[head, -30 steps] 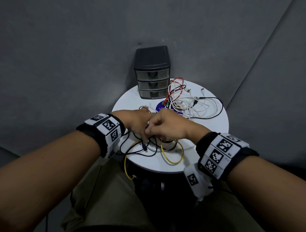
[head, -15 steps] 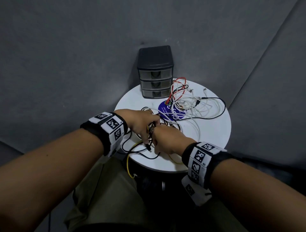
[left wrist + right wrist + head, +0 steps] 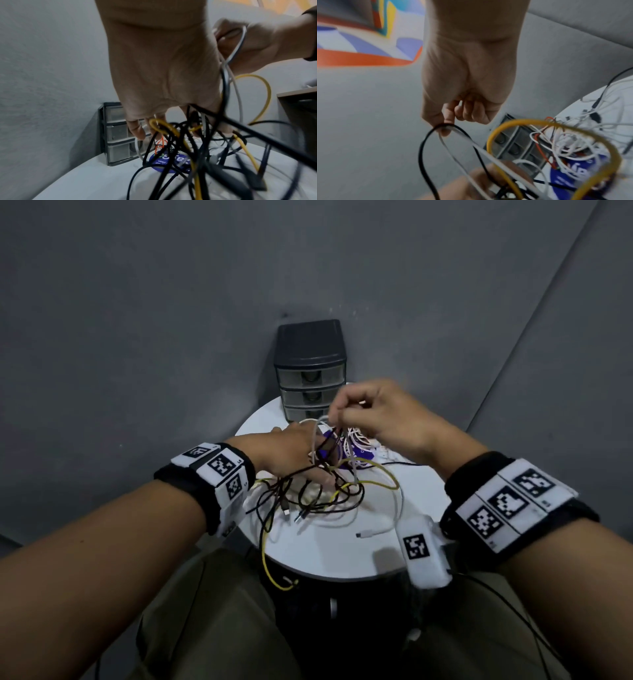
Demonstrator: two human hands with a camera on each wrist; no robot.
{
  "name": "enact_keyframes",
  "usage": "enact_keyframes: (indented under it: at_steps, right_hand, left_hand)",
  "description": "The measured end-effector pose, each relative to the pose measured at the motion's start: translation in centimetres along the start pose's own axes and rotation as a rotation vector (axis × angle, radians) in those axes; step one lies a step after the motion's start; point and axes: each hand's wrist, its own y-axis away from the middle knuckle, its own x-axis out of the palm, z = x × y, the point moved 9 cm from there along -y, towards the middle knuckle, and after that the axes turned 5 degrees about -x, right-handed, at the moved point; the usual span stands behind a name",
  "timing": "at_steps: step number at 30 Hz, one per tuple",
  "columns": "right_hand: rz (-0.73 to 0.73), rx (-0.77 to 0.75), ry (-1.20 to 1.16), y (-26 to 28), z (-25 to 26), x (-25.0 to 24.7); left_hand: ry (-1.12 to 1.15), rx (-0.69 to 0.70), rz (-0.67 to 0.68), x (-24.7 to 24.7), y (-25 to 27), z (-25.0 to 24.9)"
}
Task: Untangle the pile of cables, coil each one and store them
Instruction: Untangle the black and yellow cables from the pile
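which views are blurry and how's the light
Head view: dim, sharp; drawers clear. Left wrist view: brighter; near black cables smeared, left hand sharp. Right wrist view: yellow cable and foreground blurred, right hand soft.

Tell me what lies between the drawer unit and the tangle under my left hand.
In the left wrist view, a blue round label on the white table, crossed by black cables, lies between drawer unit and tangle.

My right hand (image 3: 370,412) is raised above the round white table (image 3: 335,556) and pinches a white cable (image 3: 317,436) and a black cable (image 3: 334,440). My left hand (image 3: 291,453) is in the tangled pile (image 3: 318,491), beside a yellow cable (image 3: 376,474). A dark drawer unit (image 3: 310,368) stands behind.
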Motion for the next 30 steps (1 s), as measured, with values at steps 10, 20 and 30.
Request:
enact_keyframes:
  at_steps: [10,20,30]
  right_hand:
    - [-0.397,0.110,-0.420,-0.3,-1.1,-4.4]
    - [-0.117,0.281,0.721,-0.5,-3.1,-4.1]
    - [0.126,0.073,1.060,-1.5,-1.2,2.1]
  left_hand:
    - [0.024,-0.003,-0.045,-0.4,-0.8,0.8]
    - [-0.038,-0.195,-0.159,-1.8,-0.8,1.7]
    - [-0.027,-0.238,-0.175,-2.5,-0.8,0.7]
